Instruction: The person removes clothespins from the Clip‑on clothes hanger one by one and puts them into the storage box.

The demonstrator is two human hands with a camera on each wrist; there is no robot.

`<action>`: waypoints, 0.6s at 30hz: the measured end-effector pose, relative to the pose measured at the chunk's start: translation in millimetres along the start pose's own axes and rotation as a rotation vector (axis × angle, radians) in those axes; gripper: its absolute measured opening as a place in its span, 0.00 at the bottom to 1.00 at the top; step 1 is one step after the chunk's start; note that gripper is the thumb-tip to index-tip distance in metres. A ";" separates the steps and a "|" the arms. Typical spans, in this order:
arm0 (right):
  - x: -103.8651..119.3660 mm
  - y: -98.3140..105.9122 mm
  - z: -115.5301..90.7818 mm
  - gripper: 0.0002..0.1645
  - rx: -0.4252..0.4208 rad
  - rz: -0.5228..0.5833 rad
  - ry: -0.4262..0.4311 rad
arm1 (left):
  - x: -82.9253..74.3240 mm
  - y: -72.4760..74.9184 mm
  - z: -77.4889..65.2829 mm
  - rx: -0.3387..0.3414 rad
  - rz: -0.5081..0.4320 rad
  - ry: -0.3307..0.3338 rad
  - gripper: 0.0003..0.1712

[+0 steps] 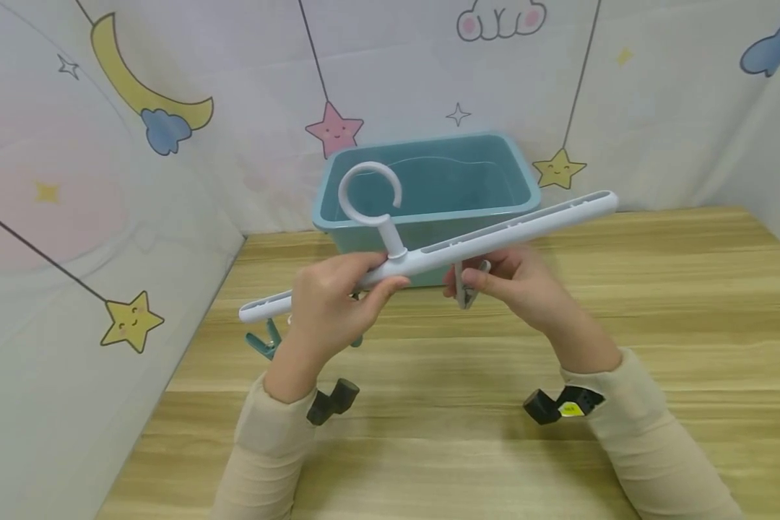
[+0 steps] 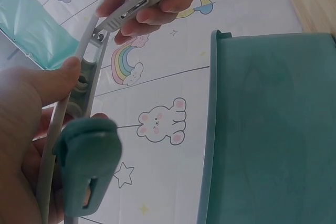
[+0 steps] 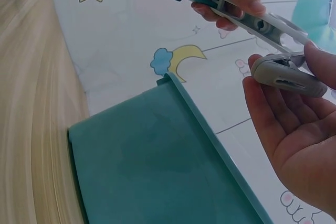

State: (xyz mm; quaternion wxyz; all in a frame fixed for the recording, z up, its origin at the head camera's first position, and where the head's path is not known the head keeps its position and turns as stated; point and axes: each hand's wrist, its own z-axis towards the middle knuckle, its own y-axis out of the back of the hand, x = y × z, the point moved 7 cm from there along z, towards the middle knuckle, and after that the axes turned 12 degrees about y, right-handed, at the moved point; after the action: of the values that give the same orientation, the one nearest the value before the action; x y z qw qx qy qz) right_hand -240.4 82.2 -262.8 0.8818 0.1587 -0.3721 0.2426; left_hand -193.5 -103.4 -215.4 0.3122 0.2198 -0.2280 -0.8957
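A white clip hanger (image 1: 513, 232) with a round hook is held up in front of the bin, its right end tilted higher. My left hand (image 1: 328, 307) grips the bar just below the hook, thumb along its near side. Under the bar's right half, my right hand (image 1: 526, 289) pinches a light grey clip (image 3: 289, 77) between thumb and fingers. That clip touches the bar's underside in the left wrist view; whether it is fastened cannot be told. Teal clips (image 2: 89, 166) hang from the left half, partly hidden by the left hand in the head view.
A teal plastic bin (image 1: 429, 219) stands behind the hanger, at the back of the wood-grain table (image 1: 429, 404). A white cloth (image 1: 247, 87) printed with stars and moons covers the walls. Both wrists carry small black cameras (image 1: 542, 406).
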 end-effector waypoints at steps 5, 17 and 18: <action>-4.1 -3.8 -2.4 0.09 0.007 -0.002 -0.047 | 0.3 1.3 -0.3 -0.005 -0.002 0.001 0.30; -3.4 -4.7 -3.0 0.03 -0.027 -0.013 -0.050 | 1.1 0.1 -0.5 -0.001 -0.001 0.006 0.31; -3.1 -4.7 -2.9 0.02 -0.030 -0.011 -0.047 | 0.9 0.2 -0.5 -0.001 0.001 0.007 0.31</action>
State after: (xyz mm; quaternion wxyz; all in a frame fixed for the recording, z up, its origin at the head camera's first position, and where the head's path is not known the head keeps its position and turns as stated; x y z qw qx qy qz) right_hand -238.0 78.8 -267.5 0.8764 0.1529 -0.3953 0.2286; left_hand -193.8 -104.3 -215.9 0.3135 0.2225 -0.2264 -0.8949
